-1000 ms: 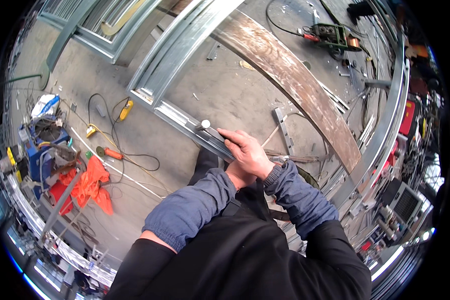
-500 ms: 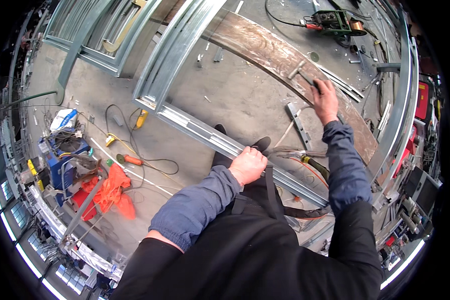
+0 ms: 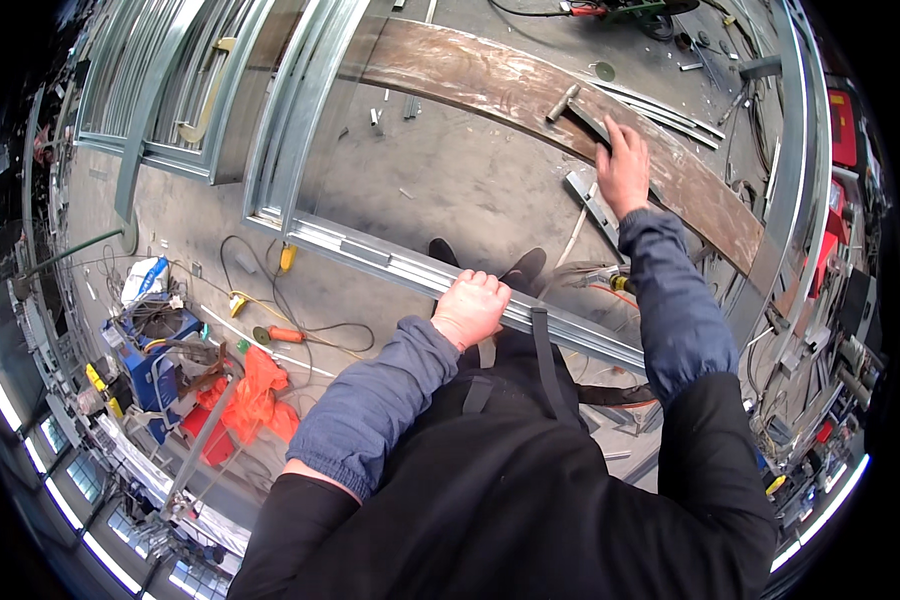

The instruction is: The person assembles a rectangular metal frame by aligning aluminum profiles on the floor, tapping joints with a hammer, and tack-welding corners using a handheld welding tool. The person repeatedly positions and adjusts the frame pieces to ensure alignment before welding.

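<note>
My left hand (image 3: 473,306) is closed over the near rail of a galvanized metal frame (image 3: 370,259), which crosses in front of my body. Farther out to the right, my right hand (image 3: 624,170) is around the handle of a hammer (image 3: 562,104), thumb on one side and fingers on the other. The hammer's head points away to the left, over a long brown, worn board (image 3: 490,85). Part of the handle is hidden beneath the hand. Whether the hammer rests on the board or is slightly raised, I cannot tell.
Stacked metal frames with a yellow clamp (image 3: 205,100) stand at the far left. A blue machine (image 3: 160,345), an orange cloth (image 3: 255,395), a grinder (image 3: 282,334) and cables lie on the left. Metal strips (image 3: 660,115) lie beyond the board; a square tube (image 3: 592,215) is nearer.
The view has shifted, so the frame and board sit elsewhere in the picture. My right hand's fingers look straighter along the hammer handle. My left hand keeps hold of the rail.
</note>
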A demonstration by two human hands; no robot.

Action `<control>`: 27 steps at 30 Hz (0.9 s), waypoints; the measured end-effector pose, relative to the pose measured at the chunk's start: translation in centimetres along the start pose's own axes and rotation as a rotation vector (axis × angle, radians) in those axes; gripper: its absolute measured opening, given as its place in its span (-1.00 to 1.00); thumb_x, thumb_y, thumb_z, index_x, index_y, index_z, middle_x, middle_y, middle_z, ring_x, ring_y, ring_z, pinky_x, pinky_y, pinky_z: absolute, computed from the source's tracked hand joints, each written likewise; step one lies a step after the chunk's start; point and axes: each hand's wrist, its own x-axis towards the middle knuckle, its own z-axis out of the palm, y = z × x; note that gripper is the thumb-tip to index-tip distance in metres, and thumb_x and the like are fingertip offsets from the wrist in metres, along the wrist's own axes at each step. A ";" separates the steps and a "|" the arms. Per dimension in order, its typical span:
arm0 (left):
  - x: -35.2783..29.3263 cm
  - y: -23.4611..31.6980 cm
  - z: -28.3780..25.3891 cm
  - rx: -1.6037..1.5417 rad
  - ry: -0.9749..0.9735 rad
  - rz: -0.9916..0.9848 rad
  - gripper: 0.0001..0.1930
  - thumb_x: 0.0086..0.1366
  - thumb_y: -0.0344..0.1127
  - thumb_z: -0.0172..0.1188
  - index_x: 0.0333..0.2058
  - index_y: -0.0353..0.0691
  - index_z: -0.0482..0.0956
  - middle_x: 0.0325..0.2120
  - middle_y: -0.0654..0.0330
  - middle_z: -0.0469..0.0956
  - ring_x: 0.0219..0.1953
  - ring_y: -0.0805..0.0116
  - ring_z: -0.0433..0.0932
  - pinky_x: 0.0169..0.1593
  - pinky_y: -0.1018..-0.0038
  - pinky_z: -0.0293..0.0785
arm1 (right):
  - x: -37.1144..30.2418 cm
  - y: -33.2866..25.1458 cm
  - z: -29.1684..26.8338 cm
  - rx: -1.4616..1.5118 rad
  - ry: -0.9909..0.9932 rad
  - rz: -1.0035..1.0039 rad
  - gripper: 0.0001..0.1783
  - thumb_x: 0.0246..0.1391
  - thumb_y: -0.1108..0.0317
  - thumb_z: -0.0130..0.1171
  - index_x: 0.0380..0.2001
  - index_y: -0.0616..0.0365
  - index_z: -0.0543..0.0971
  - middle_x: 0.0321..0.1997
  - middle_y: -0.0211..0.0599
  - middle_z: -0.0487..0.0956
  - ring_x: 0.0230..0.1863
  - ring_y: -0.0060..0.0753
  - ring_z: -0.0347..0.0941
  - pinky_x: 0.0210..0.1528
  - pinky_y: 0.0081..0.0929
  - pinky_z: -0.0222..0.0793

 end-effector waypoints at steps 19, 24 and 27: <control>-1.5 -0.4 -1.7 -0.001 -0.063 -0.075 -0.47 -0.01 -0.10 0.59 -0.09 -0.14 0.60 -0.13 0.17 0.61 0.06 0.15 0.56 0.23 0.23 0.41 | -25.1 -11.3 -10.2 0.154 -0.703 -0.089 -0.10 0.12 0.11 0.45 0.44 0.24 0.35 0.40 0.08 0.46 0.42 0.11 0.38 0.47 -0.05 0.30; -4.7 -4.8 -3.5 0.034 0.132 -0.034 -0.46 -0.02 -0.10 0.58 -0.09 -0.14 0.58 -0.14 0.17 0.58 0.04 0.12 0.54 0.26 0.23 0.39 | -26.3 -11.9 -8.4 0.026 -0.555 -0.098 -0.18 0.00 0.25 0.47 0.34 0.20 0.44 0.31 -0.05 0.54 0.30 0.03 0.48 0.37 -0.09 0.38; -4.7 -5.6 -3.3 0.040 0.137 0.013 -0.44 -0.07 -0.03 0.60 -0.14 -0.11 0.57 -0.20 0.21 0.54 -0.01 0.15 0.55 0.22 0.22 0.42 | -26.1 -11.6 -8.8 0.028 -0.556 -0.144 -0.19 -0.06 0.29 0.48 0.30 0.19 0.46 0.24 -0.12 0.58 0.22 0.00 0.52 0.30 -0.11 0.44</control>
